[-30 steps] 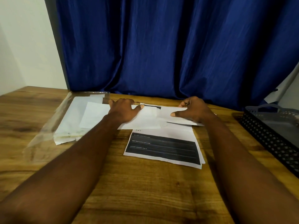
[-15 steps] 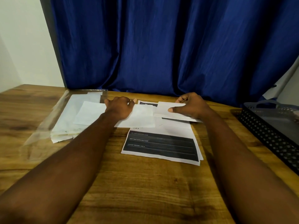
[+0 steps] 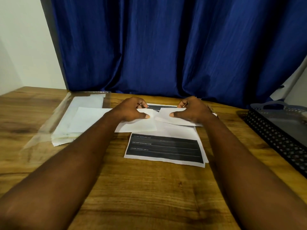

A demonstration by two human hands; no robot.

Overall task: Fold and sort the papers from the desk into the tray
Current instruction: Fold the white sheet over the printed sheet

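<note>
Now both hands have come closer together than a moment ago: the left hand (image 3: 131, 112) pinches a white folded sheet (image 3: 137, 125), and the right hand (image 3: 192, 112) pinches another white sheet (image 3: 176, 120), over the printed form (image 3: 164, 150) on the worktop (image 3: 149, 188). Folding seems in progress; the black mesh tray (image 3: 274, 136) at right waits.

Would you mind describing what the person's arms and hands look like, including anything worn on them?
Both forearms are bare from the bottom edge of the picture to the wrists: no sleeves, gloves, watch or bracelet show. The left hand and right hand show short fingernails on the thumbs. No ring can be made out, though the far fingers are partly hidden. No markings or tattoos are visible on either arm.
</note>
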